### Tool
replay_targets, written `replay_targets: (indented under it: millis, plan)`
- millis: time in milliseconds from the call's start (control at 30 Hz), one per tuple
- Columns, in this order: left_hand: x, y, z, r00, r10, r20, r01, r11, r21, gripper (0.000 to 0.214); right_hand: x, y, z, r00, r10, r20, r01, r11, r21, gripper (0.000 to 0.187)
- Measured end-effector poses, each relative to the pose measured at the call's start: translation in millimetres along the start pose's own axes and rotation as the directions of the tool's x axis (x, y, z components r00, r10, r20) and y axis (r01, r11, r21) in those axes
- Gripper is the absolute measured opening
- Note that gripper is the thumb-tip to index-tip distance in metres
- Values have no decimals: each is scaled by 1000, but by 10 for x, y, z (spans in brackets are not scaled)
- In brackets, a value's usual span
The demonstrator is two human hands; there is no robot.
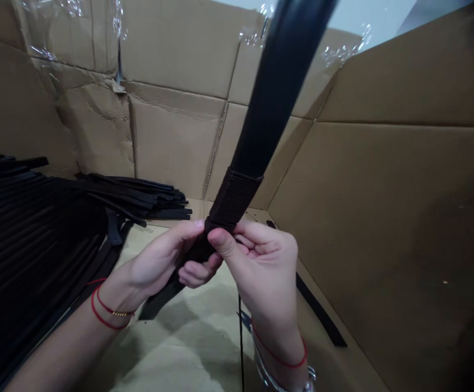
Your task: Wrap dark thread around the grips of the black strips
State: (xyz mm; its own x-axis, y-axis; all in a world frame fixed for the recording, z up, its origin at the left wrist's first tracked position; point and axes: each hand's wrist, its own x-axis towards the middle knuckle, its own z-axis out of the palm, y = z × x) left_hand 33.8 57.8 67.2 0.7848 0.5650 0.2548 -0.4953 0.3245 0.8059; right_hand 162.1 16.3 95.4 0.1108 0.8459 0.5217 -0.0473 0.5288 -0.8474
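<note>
A long, flat black strap (277, 87) rises from between my hands toward the upper right, its lower end (159, 299) slanting down to the left. Dark brown cord (237, 198) is wound in tight turns around the strap just above my fingers. My left hand (167, 256) is closed around the strap below the winding, thumb on its edge. Thumb and bent fingers of my right hand (261, 261) pinch at the winding's lower end. Below the right hand a thin dark cord (241, 348) hangs down; its path inside the fingers is hidden.
A large pile of black straps (28, 234) lies at left, with a smaller bundle (139, 196) behind it. Cardboard walls (175, 136) enclose the back and right. Another black strip (320, 310) lies along the right wall. A small dark object (245, 320), partly hidden, sits near my right wrist.
</note>
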Motion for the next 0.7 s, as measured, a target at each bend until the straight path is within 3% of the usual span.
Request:
replay_targets:
  millis: [167, 400, 533, 633, 700]
  plan:
    - [2, -117, 53, 982, -167, 89, 172, 983, -60, 58, -37, -33, -26, 996, -50, -71, 52, 998, 26, 19]
    - [12, -147, 57, 964, -208, 164, 214, 977, -18, 61, -61, -61, -75, 999, -4, -35, 5, 999, 50, 16]
    - [45, -99, -14, 946, -229, 230, 234, 972, 8, 61, 53, 6, -159, 993, 70, 92, -80, 990, 115, 15]
    - [30, -60, -71, 927, -257, 272, 272, 962, -17, 63, 140, 88, -200, 948, 135, 287, -197, 960, 199, 32]
    - [15, -53, -111, 901, -292, 322, 313, 950, -14, 69, 164, 146, -201, 922, 143, 359, -232, 948, 219, 38]
